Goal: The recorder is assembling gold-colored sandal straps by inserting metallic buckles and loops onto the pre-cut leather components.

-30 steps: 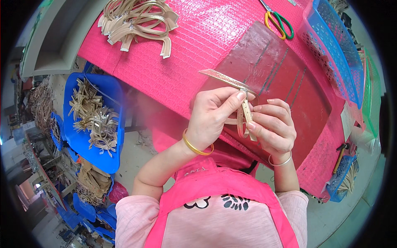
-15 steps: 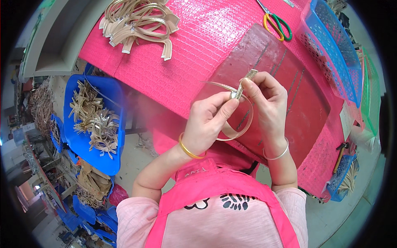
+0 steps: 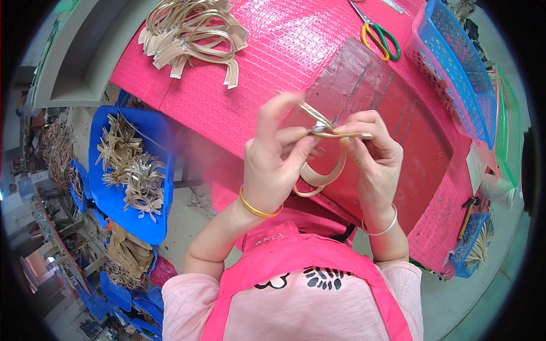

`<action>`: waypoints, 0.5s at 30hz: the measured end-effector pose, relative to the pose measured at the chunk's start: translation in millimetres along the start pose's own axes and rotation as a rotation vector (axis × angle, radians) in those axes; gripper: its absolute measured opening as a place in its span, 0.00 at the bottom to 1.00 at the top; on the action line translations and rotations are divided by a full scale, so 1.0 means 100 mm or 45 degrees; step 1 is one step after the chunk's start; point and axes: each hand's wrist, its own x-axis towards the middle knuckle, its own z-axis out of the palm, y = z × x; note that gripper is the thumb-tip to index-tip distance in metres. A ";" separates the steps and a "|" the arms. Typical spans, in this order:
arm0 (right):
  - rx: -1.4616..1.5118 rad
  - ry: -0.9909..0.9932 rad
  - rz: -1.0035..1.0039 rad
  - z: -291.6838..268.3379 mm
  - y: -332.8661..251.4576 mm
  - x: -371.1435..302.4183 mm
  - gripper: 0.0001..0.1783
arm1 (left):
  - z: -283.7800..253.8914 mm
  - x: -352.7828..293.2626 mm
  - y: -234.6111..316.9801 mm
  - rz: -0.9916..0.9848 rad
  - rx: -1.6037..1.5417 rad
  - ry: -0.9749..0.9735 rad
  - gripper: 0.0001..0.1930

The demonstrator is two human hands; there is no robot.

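Above the dark red mat, both my hands hold gold and beige straps (image 3: pixel 318 181) that cross and loop. My left hand (image 3: pixel 272 153) pinches the crossing point between its thumb and a finger, while its index finger is raised and blurred. A small shiny silvery piece (image 3: pixel 322 126) shows at that crossing; its kind is too small to make out. My right hand (image 3: pixel 372 153) grips a strap just to the right, with the strap's end sticking out past its fingertips. A beige loop hangs below, between the two hands.
A pile of similar straps (image 3: pixel 193 37) lies on the pink table cover (image 3: pixel 273 51). Scissors (image 3: pixel 380 37) with yellow and green handles rest beyond the dark red mat (image 3: pixel 409 165). Plastic baskets (image 3: pixel 458 62) line the right edge. A blue bin (image 3: pixel 105 193) of strap pieces stands left.
The piece in my right hand has swung from pointing up to lying sideways. My left index finger has lifted, my right hand has come slightly lower, and the loop hangs lower.
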 end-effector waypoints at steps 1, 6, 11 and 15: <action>0.013 0.004 0.014 -0.01 -0.05 0.00 0.06 | 0.01 0.00 0.03 0.000 -0.049 -0.004 0.22; 0.691 -0.029 0.606 -0.11 -0.28 -0.02 0.03 | 0.01 0.11 0.05 0.312 0.420 -0.116 0.06; 0.875 0.023 0.800 -0.10 -0.42 -0.07 0.10 | 0.12 0.04 0.08 0.407 0.520 -0.029 0.05; 0.700 -0.043 0.676 -0.20 -0.28 -0.08 0.08 | 0.21 -0.01 0.05 0.455 0.616 0.006 0.04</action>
